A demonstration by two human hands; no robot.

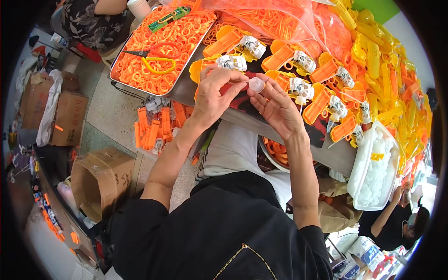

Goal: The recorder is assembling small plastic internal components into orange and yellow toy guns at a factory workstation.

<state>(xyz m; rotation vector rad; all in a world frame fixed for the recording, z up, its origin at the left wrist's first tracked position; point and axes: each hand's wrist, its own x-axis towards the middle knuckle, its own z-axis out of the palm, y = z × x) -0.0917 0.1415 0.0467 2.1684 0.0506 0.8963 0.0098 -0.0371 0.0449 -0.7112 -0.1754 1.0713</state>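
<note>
In front of my body, above the table's near edge, my right hand holds a small clear plastic cap between thumb and fingers. Close beside it, my left hand is closed in a pinch at the cap's left side; what lies between those fingertips is too small to make out. Just beyond both hands, several orange and yellow plastic toy parts lie in rows, each with a white printed cylinder attached. One such white cylinder is right behind my left hand's knuckles.
At the far left, a metal tray holds orange rings, with red-and-yellow-handled pliers on top. Yellow parts pile up at right. A white tub of translucent pieces sits at the table's right end. A cardboard box stands on the floor.
</note>
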